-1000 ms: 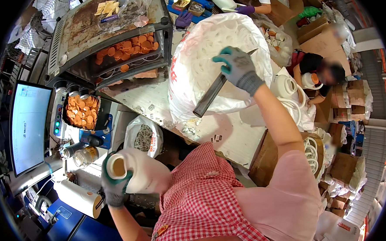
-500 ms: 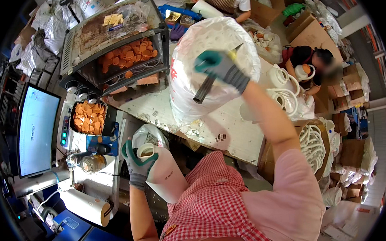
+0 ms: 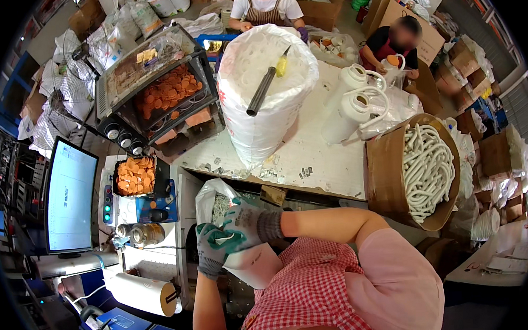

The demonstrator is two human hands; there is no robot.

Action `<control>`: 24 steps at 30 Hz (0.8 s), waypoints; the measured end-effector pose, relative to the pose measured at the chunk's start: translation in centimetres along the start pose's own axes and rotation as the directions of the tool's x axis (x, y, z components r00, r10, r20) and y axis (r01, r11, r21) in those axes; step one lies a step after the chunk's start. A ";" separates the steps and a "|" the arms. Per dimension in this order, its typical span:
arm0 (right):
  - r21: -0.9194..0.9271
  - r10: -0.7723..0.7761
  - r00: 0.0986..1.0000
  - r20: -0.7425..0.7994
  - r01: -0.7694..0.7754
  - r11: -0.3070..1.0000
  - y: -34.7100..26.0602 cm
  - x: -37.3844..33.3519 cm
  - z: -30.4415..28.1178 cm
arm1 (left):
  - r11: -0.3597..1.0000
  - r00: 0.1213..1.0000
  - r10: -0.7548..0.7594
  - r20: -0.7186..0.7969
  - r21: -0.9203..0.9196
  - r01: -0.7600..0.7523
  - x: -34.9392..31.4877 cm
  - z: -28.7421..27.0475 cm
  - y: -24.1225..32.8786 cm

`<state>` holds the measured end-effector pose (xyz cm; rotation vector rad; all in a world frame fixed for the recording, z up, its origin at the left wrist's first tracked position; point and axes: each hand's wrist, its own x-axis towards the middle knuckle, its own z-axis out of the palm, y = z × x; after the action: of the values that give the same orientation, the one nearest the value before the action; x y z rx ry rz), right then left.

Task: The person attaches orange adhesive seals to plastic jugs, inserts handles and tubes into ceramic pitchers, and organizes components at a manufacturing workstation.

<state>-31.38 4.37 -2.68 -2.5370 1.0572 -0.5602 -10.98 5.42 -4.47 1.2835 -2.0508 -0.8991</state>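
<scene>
At the bench's near edge, both my gloved hands meet at the top of a white bottle, which tilts against my checked apron. My left hand is closed round its neck. Over the mouth lies my right hand, its fingers curled in; what they hold, if anything, is hidden, and so is the bottle's opening. Ahead stands a tall white sack of translucent pieces. A tool with a dark tubular handle, a yellow section and a pointed tip rests across the sack's top. Beside my hands hangs a white plastic bag with small pieces inside.
Left are a monitor, a black box of orange discs and an oven holding more discs. White jugs and a carton of white handles stand right. Two people sit across the bench.
My right hand has come back from over the sack to the bottle's mouth, joining my left. The tool stays lying on the sack. The view has shifted, showing more of the people opposite.
</scene>
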 end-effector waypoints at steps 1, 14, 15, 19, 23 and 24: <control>0.039 0.031 0.999 0.015 -0.032 0.999 -1.1 -0.6 -0.5 | 0.997 0.997 -0.067 0.047 -0.044 0.069 -0.4 0.0 0.8; 0.021 0.245 0.967 -0.065 -0.244 0.969 -3.1 -13.6 -2.1 | 0.740 0.897 -0.025 0.441 0.612 -0.279 1.1 4.6 14.7; 0.014 0.260 0.965 -0.003 -0.260 0.965 -2.7 -15.6 -3.0 | 0.727 0.866 -0.102 0.489 0.631 -0.270 1.9 6.2 16.9; 0.014 0.247 0.969 0.003 -0.247 0.969 -1.6 -23.4 -6.3 | 0.584 0.794 -0.075 0.604 0.672 -0.455 3.4 13.2 24.5; 0.050 0.263 0.919 -0.293 -0.260 0.964 -0.1 -31.9 -7.9 | 0.686 0.623 0.087 0.777 0.407 -0.604 4.4 19.8 25.4; -0.020 0.283 0.893 -0.351 -0.310 0.951 0.2 -33.5 -8.0 | 0.753 0.580 0.048 0.813 0.352 -0.555 4.8 21.3 26.5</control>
<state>-56.96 27.41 -3.43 -2.3192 1.5831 -0.9119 -43.13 14.74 3.29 0.7247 -3.3397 -0.7127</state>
